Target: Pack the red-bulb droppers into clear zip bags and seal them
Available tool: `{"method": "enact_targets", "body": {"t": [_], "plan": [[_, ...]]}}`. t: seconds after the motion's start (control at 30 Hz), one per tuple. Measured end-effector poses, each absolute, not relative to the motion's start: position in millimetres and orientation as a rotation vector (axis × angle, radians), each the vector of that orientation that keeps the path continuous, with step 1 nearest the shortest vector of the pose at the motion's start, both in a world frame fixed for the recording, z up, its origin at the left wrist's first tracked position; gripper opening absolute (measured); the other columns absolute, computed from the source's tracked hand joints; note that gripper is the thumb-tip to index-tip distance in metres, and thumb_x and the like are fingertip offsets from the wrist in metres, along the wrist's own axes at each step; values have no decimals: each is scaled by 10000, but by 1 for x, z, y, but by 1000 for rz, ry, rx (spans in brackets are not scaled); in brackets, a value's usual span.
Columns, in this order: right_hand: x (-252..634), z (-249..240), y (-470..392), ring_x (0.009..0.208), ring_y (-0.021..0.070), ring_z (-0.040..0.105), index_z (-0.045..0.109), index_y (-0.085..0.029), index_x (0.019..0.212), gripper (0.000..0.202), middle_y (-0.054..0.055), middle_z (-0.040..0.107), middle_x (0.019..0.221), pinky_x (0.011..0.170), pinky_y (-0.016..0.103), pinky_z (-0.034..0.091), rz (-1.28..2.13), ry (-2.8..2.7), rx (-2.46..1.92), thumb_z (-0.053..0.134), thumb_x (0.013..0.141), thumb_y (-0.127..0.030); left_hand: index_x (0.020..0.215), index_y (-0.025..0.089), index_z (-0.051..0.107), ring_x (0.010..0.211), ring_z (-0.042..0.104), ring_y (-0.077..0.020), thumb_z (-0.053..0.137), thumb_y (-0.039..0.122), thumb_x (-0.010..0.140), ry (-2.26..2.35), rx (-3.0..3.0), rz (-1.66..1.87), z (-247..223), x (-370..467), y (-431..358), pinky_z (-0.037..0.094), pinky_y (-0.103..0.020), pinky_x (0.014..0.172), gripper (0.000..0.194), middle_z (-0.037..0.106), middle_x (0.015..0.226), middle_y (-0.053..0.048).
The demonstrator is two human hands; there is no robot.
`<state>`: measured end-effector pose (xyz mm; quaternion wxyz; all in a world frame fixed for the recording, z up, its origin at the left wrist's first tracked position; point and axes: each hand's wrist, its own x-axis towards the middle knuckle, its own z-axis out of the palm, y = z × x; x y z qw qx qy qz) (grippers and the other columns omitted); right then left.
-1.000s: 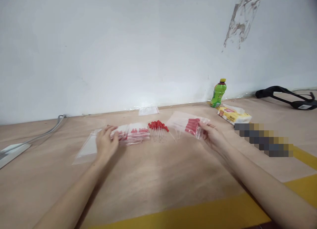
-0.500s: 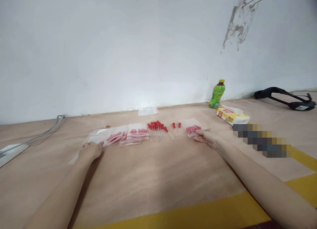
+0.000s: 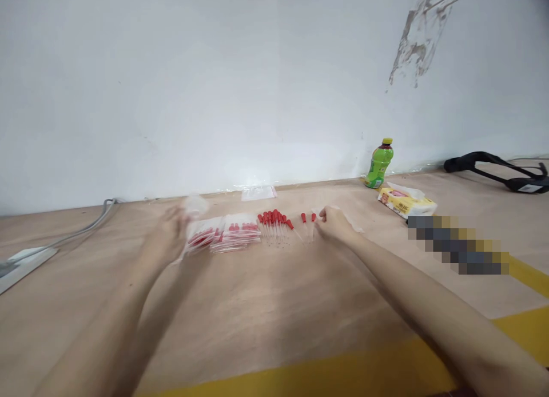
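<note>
My left hand (image 3: 175, 231), blurred by motion, is raised at the left with its fingers closed on a clear plastic bag (image 3: 195, 205). Just right of it lie stacked clear bags (image 3: 235, 234) holding red-topped droppers. Loose droppers with red bulbs (image 3: 274, 217) lie in a row at the middle, bulbs toward the wall. Two more droppers (image 3: 303, 218) lie apart, further right. My right hand (image 3: 330, 222) is beside the rightmost one with its fingers curled together; what they hold, if anything, is hidden. Behind this hand a clear bag (image 3: 354, 221) shows partly.
A flat clear bag (image 3: 258, 193) lies near the wall. At the right are a green bottle (image 3: 380, 163), a yellow tissue pack (image 3: 406, 201) and a black frame-like object (image 3: 493, 167). A grey cable (image 3: 96, 219) and a white panel (image 3: 30, 265) are at the left.
My left hand has lifted away from the surface with a clear bag. My right hand has moved left from the filled bag to the rightmost dropper, its fingers now curled.
</note>
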<state>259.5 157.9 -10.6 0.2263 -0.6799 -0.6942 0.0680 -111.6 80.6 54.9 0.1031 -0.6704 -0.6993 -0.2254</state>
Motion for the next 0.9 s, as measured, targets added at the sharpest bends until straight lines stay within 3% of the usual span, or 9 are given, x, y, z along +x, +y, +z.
{"method": "enact_targets", "body": {"t": [0.03,0.2,0.33,0.43,0.57,0.67,0.77,0.9], "plan": [[251,-10,163,849,219,574,509,-110,983,277,147,610,929,665,282,419,226,-1879,-1938,475,760,-269,1133,162,501,1221,339,-187,293,271,931,-1969,-2127,-631,51,-94,77,264,-319,1028,310,436,1286,-21],[227,-14,179,890,303,571,411,-53,1094,379,218,575,980,673,361,428,291,-1834,-2074,470,755,-210,1296,151,367,1291,204,-196,235,363,929,-1395,-2801,-416,5,-13,52,190,-395,1064,444,285,1388,-54],[220,-18,181,956,330,547,411,-56,1091,329,238,558,1005,736,416,411,303,-1833,-2099,414,772,-137,1332,127,299,1299,165,-206,269,406,917,-1348,-2974,-353,-26,11,40,195,-408,1061,501,223,1403,-92],[220,-13,179,968,324,541,356,-39,1164,412,250,547,1024,744,404,411,340,-1852,-2076,415,762,-107,1347,142,264,1300,160,-224,317,441,899,-1438,-2965,-480,-31,9,39,205,-433,1052,541,202,1412,-100],[231,-4,170,885,254,570,257,-73,1249,512,195,571,985,717,331,426,378,-1834,-1916,429,774,-150,1312,213,341,1294,189,-224,356,398,898,-1412,-2964,-628,-26,2,39,215,-442,1049,454,266,1398,-56],[244,-7,149,693,169,578,299,-141,1208,415,81,583,823,628,276,445,541,-1667,-1538,378,815,-246,1320,240,321,1287,214,-217,366,384,898,-1354,-3027,-569,-25,0,40,233,-437,1040,449,270,1396,-52],[251,-23,123,500,118,517,313,-184,1126,371,-28,502,646,484,243,442,808,-1431,-1251,386,798,-342,1335,252,284,1283,227,-209,372,404,893,-1265,-3105,-429,-25,2,41,204,-448,1045,476,277,1392,-57],[251,-44,101,510,93,518,305,-227,1028,401,-37,495,741,460,238,464,920,-1213,-1056,492,723,-407,1335,263,278,1286,219,-215,380,418,886,-1208,-3140,-372,-25,4,43,171,-459,1050,486,280,1391,-51]]}}
